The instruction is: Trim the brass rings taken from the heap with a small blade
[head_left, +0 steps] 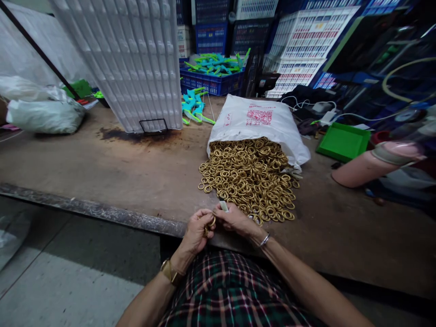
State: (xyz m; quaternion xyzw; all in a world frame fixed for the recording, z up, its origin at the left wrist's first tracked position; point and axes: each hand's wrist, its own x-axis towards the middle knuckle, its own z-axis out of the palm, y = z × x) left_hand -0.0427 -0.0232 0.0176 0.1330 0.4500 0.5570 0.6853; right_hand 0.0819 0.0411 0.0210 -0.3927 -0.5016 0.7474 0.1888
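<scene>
At the table's front edge, my left hand (197, 230) is closed around a few gold-coloured rings (211, 221). My right hand (236, 220) meets it fingertip to fingertip, closed on a small pale-handled tool (224, 205) with a dark end pointing up; its working end is hidden by my fingers. Just beyond both hands spreads a large heap of gold-coloured rings (252, 177). The heap spills out of the mouth of a white woven sack (255, 119) with red print, which lies on its side.
A tall stack of clear ribbed plastic trays (136, 68) stands at the back left of the wooden table (85, 168). Teal and green plastic parts (194, 106) lie behind. On the right are a green tray (344, 141) and a pink bottle (371, 165). Plastic bags (44, 113) sit far left.
</scene>
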